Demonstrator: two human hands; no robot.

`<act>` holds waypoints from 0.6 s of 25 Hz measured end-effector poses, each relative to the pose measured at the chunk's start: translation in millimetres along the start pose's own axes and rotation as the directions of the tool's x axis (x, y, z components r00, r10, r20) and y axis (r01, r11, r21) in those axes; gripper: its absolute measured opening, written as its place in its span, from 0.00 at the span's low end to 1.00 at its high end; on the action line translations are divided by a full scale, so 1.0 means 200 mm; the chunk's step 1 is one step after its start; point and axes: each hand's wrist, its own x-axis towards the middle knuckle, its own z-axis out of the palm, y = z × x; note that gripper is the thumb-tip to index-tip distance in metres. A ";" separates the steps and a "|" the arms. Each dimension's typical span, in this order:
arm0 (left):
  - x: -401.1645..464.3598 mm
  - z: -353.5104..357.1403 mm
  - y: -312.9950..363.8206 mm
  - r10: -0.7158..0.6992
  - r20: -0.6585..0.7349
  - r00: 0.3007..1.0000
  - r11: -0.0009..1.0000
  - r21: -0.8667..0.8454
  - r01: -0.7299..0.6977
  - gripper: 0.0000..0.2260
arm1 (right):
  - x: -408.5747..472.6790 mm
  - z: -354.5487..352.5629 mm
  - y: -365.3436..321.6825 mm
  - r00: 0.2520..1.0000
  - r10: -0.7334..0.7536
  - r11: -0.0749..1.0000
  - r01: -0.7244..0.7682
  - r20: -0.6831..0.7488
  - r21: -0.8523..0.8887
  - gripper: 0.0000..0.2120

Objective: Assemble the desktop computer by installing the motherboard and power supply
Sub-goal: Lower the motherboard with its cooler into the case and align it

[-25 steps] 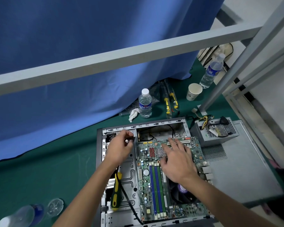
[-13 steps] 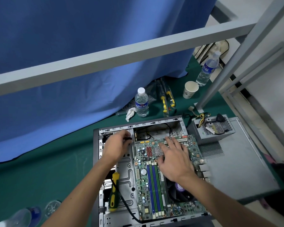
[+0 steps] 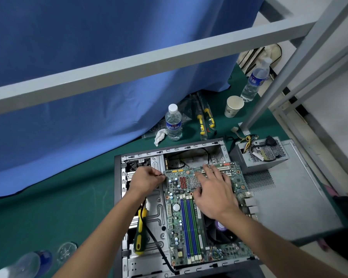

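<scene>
Green motherboard [image 3: 191, 213], blue curtain [image 3: 88, 67], yellow-green screwdriver [image 3: 140, 233].

counter [image 3: 64, 201]: green mat surface | open computer case [image 3: 118, 197] lying flat, centre | grey side panel [image 3: 293, 197] just right of it, power supply [image 3: 263, 155] at its far end | water bottle [image 3: 173, 123] and crumpled tissue [image 3: 160, 136] beyond case | bagged screwdrivers [image 3: 206, 119] | paper cup [image 3: 233, 106] | second bottle [image 3: 255, 81] far right | toppled bottle [image 3: 20, 265] near left
</scene>
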 end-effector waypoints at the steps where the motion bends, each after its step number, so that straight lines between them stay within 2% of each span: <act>1: 0.00 0.01 0.00 0.003 -0.006 1.000 1.000 0.003 -0.003 0.06 | 0.00 0.00 0.00 1.000 0.000 1.000 0.000 0.000 0.004 0.30; 5: -0.01 0.02 0.00 0.037 -0.032 0.999 0.999 0.025 -0.036 0.06 | 0.00 0.00 0.00 1.000 0.000 1.000 0.000 -0.001 0.012 0.29; 7: -0.01 0.01 0.00 0.104 -0.057 0.993 0.995 0.008 -0.104 0.04 | 0.00 0.00 0.00 1.000 0.000 1.000 0.000 -0.002 0.011 0.29; 10: 0.00 0.00 0.02 0.255 -0.076 0.964 0.958 0.156 -0.242 0.03 | 0.00 0.00 0.00 1.000 -0.003 1.000 0.003 -0.001 0.012 0.29; 15: 0.04 0.01 0.03 0.355 -0.049 0.934 0.867 0.390 -0.310 0.04 | 0.00 -0.01 0.00 1.000 0.004 1.000 -0.004 0.004 0.015 0.29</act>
